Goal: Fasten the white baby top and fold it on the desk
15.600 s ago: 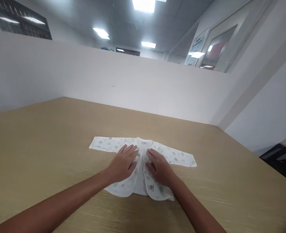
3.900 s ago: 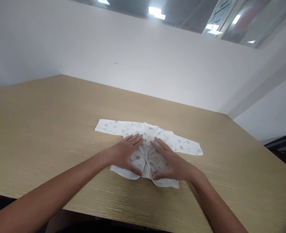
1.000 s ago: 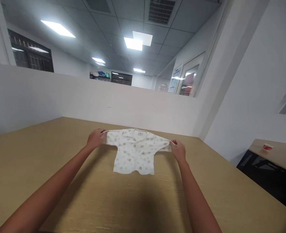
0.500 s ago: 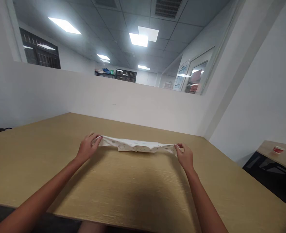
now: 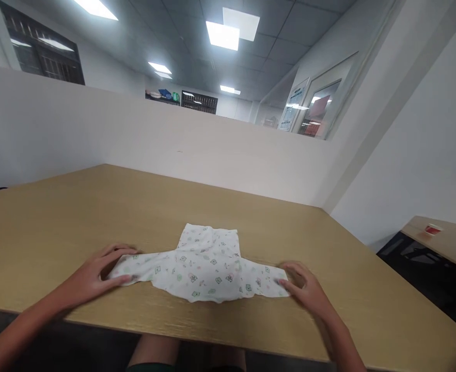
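A small white long-sleeved baby top (image 5: 208,266) lies spread on the tabletop, printed with little green, pink and grey figures. Its sleeves stretch out to either side, and a squarish part points away from me. At the left sleeve end rests my left hand (image 5: 96,274), thumb and fingers apart on either edge of the cloth. My right hand (image 5: 305,287) is at the other sleeve end, its thumb on the fabric and its fingers spread along the upper edge. Neither hand pinches the cloth.
The wooden table (image 5: 135,201) meets a white partition wall (image 5: 212,150) with glass above it. At the right, a lower side table (image 5: 448,237) carries a red and white cup (image 5: 433,229). My legs (image 5: 156,350) are under the near table edge.
The top, held up between both hands before, now lies flat on the table nearer to me. Both hands came down with it and loosened their pinch. The view tilted down.
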The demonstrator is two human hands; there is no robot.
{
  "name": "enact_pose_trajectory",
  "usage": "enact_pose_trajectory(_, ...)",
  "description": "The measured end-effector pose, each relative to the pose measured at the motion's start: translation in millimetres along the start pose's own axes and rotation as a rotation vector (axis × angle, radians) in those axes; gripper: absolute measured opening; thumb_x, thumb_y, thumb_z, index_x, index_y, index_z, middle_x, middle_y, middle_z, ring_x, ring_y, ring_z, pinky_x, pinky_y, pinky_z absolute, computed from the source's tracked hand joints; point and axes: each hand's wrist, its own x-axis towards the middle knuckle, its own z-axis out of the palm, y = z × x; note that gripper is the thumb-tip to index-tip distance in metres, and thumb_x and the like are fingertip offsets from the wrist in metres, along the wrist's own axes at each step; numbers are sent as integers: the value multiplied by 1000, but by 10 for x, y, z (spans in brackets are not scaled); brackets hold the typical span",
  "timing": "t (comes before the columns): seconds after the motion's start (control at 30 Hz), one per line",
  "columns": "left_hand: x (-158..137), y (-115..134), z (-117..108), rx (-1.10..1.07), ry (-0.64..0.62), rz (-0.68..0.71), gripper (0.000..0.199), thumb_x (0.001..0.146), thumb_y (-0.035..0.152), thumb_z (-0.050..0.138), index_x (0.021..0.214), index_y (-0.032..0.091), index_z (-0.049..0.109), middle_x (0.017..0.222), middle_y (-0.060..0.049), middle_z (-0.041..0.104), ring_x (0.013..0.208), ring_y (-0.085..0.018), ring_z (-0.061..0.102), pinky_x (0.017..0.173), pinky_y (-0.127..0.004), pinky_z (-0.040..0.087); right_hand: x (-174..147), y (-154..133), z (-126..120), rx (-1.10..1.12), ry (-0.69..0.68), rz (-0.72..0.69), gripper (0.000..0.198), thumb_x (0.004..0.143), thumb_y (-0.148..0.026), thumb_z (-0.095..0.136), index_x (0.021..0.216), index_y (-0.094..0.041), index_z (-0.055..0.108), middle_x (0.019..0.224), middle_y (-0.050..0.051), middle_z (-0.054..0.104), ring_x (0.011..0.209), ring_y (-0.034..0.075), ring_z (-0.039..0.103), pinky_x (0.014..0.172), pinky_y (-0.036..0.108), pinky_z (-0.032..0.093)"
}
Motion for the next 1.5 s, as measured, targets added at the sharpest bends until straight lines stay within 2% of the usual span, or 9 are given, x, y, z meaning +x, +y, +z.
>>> enact_pose_trajectory(0.27, 173, -190, 318, 236, 98, -291, 65, 92, 64, 44, 143, 27, 60, 147, -13, 56, 132, -36, 53, 113, -56, 36, 202, 384, 288, -169, 34, 75, 39, 89, -49, 51, 102, -21, 76, 109, 14, 70, 109, 31, 63, 102, 48, 47)
enact_pose_trajectory(0.4, 263, -254, 276, 220, 149, -266, 63, 93, 60, 43, 143, 25, 60, 150, -12, 54, 135, -35, 51, 115, -54, 36, 185, 291, 321, -206, 162, 33, 41, 90, -45, 49, 114, -21, 73, 115, 14, 69, 113, 32, 61, 103, 49, 47)
enact_pose_trajectory(0.5, 350, 26, 380, 141, 175, -166, 60, 99, 54, 34, 144, 23, 58, 152, -11, 52, 138, -29, 50, 117, -44, 38, 212, -1, 509, -210, 210, -36, 41, 96, -43, 43, 117, -21, 71, 121, 14, 67, 119, 30, 60, 106, 46, 47)
enact_pose_trajectory(0.7, 275, 554, 804, 193, 27, -15, 62, 103, 55, 35, 159, 31, 39, 164, -2, 38, 153, -27, 33, 125, -46, 29, 102, -355, 948, -358, -184, -92, 63, 104, -53, 33, 158, -23, 43, 165, 7, 35, 152, 28, 32, 125, 48, 30)
enact_pose_trajectory(0.83, 77, 190, 782, 276, -14, -14, 60, 105, 48, 31, 163, 35, 26, 166, 2, 31, 155, -25, 29, 127, -49, 24, -77, -122, 797, -473, -258, -20, 65, 105, -58, 30, 162, -27, 34, 169, 4, 22, 157, 27, 21, 128, 56, 19)
enact_pose_trajectory(1.0, 54, -188, 573, 331, 1, -31, 60, 104, 45, 32, 161, 28, 34, 165, -1, 34, 155, -26, 28, 127, -50, 25, -156, 108, 552, -471, -144, -7, 61, 104, -54, 36, 156, -24, 47, 164, 7, 34, 154, 29, 30, 126, 57, 23)
enact_pose_trajectory(1.17, 559, 346, 584, 216, 130, 90, 54, 102, 47, 41, 149, 25, 55, 156, -5, 50, 150, -29, 39, 125, -51, 29, 296, -271, 755, -227, 71, -167, 49, 105, -44, 38, 135, -18, 67, 141, 15, 61, 133, 28, 56, 115, 48, 45)
enact_pose_trajectory(1.33, 1350, 1108, 958, -40, -6, 124, 49, 102, 35, 36, 140, 20, 63, 143, -7, 63, 132, -24, 59, 115, -40, 46, 996, -761, 1373, -97, -83, -310, 48, 103, -33, 38, 139, -14, 63, 141, 14, 62, 134, 26, 55, 117, 45, 42)
enact_pose_trajectory(1.5, 1683, 1089, 1330, -13, -98, 150, 53, 101, 31, 36, 147, 16, 56, 157, -9, 48, 149, -26, 40, 124, -43, 31, 1185, -620, 1716, -289, -272, -299, 59, 104, -37, 41, 157, -11, 43, 162, 16, 37, 151, 30, 34, 124, 50, 30)
